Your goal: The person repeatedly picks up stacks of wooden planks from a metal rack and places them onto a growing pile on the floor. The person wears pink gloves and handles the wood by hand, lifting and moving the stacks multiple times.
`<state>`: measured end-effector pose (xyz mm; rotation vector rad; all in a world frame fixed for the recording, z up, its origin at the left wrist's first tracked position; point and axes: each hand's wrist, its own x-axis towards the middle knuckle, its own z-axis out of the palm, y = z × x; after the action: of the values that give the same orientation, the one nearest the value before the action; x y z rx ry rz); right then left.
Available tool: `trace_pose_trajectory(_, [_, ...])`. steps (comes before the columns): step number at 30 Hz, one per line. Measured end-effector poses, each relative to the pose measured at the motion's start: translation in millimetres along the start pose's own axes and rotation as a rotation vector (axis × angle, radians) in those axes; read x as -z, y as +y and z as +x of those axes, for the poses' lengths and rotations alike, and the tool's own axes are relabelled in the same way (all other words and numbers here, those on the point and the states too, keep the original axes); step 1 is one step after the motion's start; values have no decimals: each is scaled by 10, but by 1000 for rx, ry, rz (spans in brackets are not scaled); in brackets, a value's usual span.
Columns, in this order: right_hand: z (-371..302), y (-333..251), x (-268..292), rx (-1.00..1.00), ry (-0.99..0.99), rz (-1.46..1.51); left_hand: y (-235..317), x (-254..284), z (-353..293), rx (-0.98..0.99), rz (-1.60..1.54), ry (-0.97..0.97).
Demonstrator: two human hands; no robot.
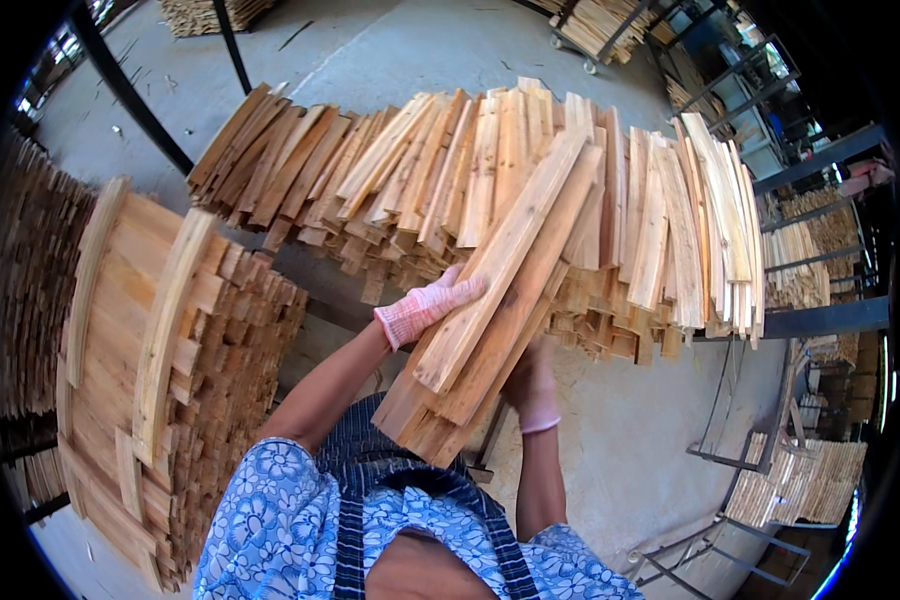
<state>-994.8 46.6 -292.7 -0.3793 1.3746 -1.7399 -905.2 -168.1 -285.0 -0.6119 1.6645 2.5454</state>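
Observation:
A small bundle of wooden boards [495, 275] slants across the middle, its near end close to my waist and its far end over a long heap of boards [440, 170]. My left hand [432, 304], in a pink and white knit glove, grips the bundle's left edge with the thumb on the top board. On the other side, my right hand [533, 388] wears a similar glove and supports the bundle from the right. Its fingers are hidden behind the wood and smeared by motion. The top board is paler than those beneath it.
A tall stack of boards [120, 300] stands at my left. A dark metal rail [830, 317] extends at the right, with metal frames [740, 555] and a pale stack of slats [805, 480] nearby. A loaded trolley [600, 30] stands far off on the concrete floor.

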Motion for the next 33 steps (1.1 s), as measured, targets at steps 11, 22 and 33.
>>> trace_pose_trajectory(11, [125,-149,-1403,-30,-110,23,-178,439,-1380,-84,177,367])
trace_pose_trajectory(22, [1725,49,-2497,592,-656,-780,104,1364,-2237,-240,239,751])
trace_pose_trajectory(33, [1408,1227,-3623,728,-542,-1645,-390,2237,-2564,277,147,1439])
